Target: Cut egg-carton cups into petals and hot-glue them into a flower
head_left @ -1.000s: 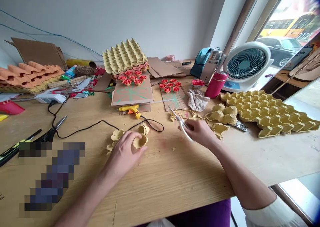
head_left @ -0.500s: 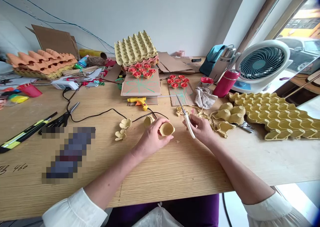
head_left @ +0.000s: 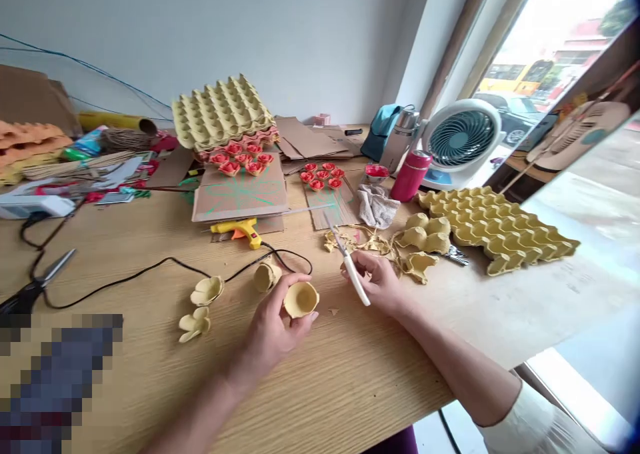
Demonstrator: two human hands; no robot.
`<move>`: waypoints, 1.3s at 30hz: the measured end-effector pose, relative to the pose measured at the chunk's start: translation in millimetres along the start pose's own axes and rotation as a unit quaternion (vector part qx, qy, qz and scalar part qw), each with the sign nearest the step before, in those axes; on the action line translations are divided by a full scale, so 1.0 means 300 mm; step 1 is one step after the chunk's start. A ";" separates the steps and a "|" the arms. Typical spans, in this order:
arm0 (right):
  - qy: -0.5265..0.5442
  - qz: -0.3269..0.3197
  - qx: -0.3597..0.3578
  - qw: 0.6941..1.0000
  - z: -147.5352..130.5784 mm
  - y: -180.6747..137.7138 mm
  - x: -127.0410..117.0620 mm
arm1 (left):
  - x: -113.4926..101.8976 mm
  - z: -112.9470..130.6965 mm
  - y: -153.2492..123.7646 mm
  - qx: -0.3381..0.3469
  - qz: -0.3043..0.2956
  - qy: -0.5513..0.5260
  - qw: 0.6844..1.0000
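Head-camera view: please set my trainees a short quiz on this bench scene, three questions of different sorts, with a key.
1. What does the left hand hold?
2. True or false: the right hand holds the yellow glue gun.
3. Which of these stands beside the white fan?
a) the orange egg trays
b) the pink bottle
c) the black-handled scissors

Key:
1. A pale yellow cup, its opening facing up toward the camera.
2. False; it holds white-handled scissors.
3. b
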State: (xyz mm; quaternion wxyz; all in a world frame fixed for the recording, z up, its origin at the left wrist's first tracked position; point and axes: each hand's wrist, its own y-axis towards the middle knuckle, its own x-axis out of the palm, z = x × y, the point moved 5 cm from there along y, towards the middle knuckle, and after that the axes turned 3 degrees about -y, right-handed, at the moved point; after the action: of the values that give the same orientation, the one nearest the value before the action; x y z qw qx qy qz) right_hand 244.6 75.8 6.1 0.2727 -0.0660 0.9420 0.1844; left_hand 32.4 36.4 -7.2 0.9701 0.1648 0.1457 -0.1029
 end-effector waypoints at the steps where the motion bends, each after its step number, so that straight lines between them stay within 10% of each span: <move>1: -0.006 -0.003 -0.005 1.000 -0.003 0.000 0.003 | 0.000 -0.009 -0.002 -0.011 -0.001 -0.007 1.000; 39: 0.040 -0.087 0.031 0.995 -0.018 -0.033 0.070 | 0.027 -0.024 -0.019 -0.020 -0.023 0.042 0.999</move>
State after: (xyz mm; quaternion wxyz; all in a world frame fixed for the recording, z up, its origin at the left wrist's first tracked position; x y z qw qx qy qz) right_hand 226.6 64.0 -3.9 0.2519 -0.1464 0.9480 0.1282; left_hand 36.7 32.3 -17.9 0.9637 0.1461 0.1919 -0.1148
